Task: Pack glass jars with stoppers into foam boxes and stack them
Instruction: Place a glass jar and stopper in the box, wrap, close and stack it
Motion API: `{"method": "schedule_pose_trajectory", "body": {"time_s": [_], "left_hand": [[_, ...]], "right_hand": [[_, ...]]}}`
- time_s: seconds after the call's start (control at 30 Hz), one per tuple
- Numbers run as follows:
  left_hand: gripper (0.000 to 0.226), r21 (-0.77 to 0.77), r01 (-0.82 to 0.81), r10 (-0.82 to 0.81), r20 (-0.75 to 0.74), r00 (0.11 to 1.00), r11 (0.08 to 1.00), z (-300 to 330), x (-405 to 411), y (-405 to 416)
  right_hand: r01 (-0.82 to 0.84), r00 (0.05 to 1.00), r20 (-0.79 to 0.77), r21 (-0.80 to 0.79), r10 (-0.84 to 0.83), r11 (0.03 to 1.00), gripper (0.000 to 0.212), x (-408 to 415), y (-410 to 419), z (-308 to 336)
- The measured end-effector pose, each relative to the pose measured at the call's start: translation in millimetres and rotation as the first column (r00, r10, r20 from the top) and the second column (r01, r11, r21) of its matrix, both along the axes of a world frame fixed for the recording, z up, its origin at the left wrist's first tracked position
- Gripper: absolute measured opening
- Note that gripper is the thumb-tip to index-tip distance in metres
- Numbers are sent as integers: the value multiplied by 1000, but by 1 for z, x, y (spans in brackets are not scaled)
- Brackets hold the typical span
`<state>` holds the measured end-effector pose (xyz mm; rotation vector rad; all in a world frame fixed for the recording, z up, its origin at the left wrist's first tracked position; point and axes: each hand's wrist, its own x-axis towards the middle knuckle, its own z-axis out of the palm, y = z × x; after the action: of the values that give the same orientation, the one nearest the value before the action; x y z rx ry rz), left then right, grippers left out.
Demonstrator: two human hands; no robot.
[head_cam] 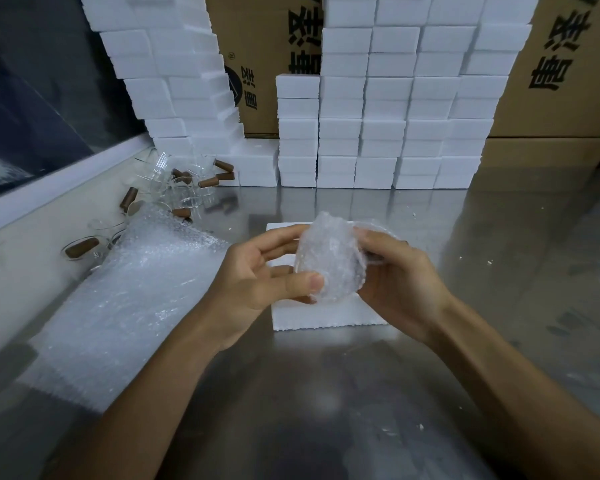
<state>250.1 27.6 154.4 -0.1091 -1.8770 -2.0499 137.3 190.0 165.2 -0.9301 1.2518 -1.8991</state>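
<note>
Now both hands — left hand (257, 271), right hand (395, 275) — grip a bubble-wrapped bundle (329, 261), probably a jar, above the open foam box (326, 315) on the counter (361, 393); keep the wrap snug, then lower it in squarely.

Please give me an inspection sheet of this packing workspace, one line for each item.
Surface: metal table, shiny, with small white foam crumbs.
Job's things: bubble-wrapped bundle held over an open foam piece; unpacked glass jars with brown stoppers at far left; stacked foam boxes at the back.
Clutter: bubble wrap sheets lying at left.
Grippers: left hand and right hand both grip the bundle.
Cables: nothing seen.
Surroundings: cardboard cartons with printed characters behind the stacks; dark window at left.
</note>
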Motion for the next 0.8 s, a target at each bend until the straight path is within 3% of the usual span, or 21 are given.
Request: {"method": "schedule_pose_trajectory", "body": {"time_s": [0.07,0.13,0.23,0.37,0.53,0.67,0.8], "left_hand": [[61,-23,17,-17,-15,1000,1000,0,1,-1],[61,-53,19,-21,-30,999,998,0,1,0],[61,-137,12,-19,-48,999,990,-1,0,0],[68,-280,-91,70,-82,994,956,-4,-1,-2],[69,-541,-321,248,-204,947,777,-8,-2,-4],[72,-654,-463,308,-346,886,598,-14,-4,-4],[74,-663,-532,344,-406,847,526,-16,-5,-7]], "right_hand": [[-50,999,-20,10,51,999,61,-3,5,6],[-77,996,54,10,77,997,80,-7,9,10],[-96,995,26,11,96,995,58,-10,14,9],[72,990,-125,47,-66,996,41,-8,7,6],[412,829,-454,102,-326,906,38,-9,3,0],[399,820,-467,56,-329,915,33,-12,2,-5],[429,782,-485,-38,-392,903,29,-13,-2,-11]]}}
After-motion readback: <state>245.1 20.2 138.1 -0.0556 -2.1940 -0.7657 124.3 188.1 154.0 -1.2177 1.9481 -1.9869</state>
